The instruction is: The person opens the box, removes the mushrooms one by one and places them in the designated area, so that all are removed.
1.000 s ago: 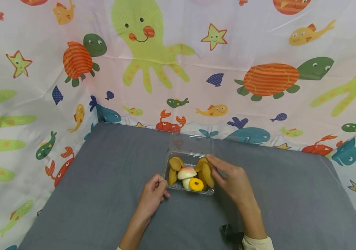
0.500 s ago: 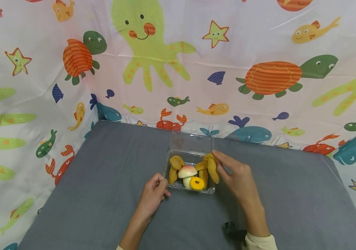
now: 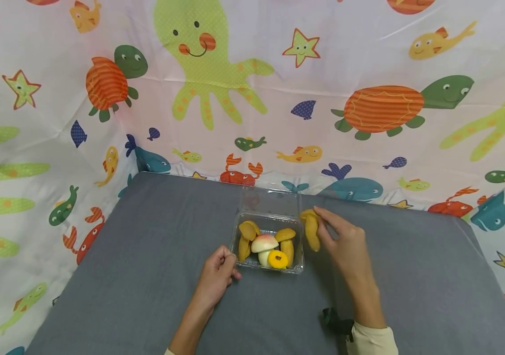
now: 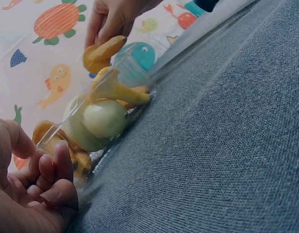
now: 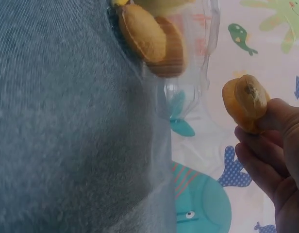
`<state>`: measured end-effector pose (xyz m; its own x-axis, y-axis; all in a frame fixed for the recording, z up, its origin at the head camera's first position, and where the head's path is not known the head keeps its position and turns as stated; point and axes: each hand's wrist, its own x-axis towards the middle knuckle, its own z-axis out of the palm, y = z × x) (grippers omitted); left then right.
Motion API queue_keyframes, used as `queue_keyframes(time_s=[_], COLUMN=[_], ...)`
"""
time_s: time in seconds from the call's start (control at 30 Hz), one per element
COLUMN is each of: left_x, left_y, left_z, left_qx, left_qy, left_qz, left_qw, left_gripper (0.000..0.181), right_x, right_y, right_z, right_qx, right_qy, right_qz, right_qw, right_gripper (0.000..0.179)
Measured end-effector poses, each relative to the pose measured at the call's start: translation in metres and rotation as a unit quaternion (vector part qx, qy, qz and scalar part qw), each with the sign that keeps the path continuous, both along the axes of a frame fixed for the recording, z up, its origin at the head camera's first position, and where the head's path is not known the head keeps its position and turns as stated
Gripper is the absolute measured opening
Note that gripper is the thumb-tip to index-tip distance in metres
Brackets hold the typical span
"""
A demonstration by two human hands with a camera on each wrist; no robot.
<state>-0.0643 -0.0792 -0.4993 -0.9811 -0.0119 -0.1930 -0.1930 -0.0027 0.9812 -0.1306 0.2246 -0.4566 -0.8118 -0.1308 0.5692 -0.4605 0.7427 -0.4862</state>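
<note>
Pinching a mustard-brown mushroom (image 3: 312,231) just beside a clear plastic container (image 3: 252,267)

Gripping the mushroom in the right hand (image 3: 347,244), thumb pressed to one side and fingertips to the other. Holding it to the right of the container's far right corner, apart from the wall as seen from the right wrist. Pointing its cap toward the far side, with the stem slanting back toward the person. Keeping the other right fingers just below the grip in that same view.

Grasping the container at its near left corner with the left hand (image 3: 218,271), thumb and forefinger brought together on the rim. Curling the remaining left fingers inward, near the wall; impossible to tell whether touching it.

Inside the container, from left to right: a second brown mushroom (image 3: 244,249) by the left wall; a larger pale mushroom (image 3: 264,244) with a reddish tint on its cap; a small yellow piece (image 3: 278,259) with a dark centre, just beside the pale stem; a third brown mushroom (image 3: 286,249) near the right wall. Folded back on the far side: a transparent lid (image 3: 270,202).

Beneath everything, a grey cloth-covered table (image 3: 163,236); behind, a white curtain (image 3: 270,118) printed with sea creatures. At the right wrist, a cream sleeve (image 3: 372,341), plus a dark object (image 3: 336,323) too indistinct to name.
</note>
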Motion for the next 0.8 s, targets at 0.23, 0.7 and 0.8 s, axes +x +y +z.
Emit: queue_keyframes(time_s=[0.23, 0.7, 0.8], left_x=[0.0, -0.001, -0.001], left_y=[0.0, 0.0, 0.0], left_z=[0.001, -0.001, -0.001], left_qx=[-0.006, 0.0, 0.001], left_qy=[-0.006, -0.005, -0.004], left_qz=[0.001, 0.003, 0.002], left_qw=[1.0, 1.0, 1.0], left_gripper=[0.021, 0.022, 0.021], right_x=[-0.003, -0.012, -0.014], right_y=[0.007, 0.016, 0.017], right_z=[-0.006, -0.016, -0.017], right_qx=[-0.005, -0.051, -0.052], right_qy=[-0.047, -0.094, -0.098], right_qz=[-0.03, -0.062, -0.075], right_qw=[0.9984, 0.9923, 0.991], right_gripper=[0.034, 0.032, 0.031])
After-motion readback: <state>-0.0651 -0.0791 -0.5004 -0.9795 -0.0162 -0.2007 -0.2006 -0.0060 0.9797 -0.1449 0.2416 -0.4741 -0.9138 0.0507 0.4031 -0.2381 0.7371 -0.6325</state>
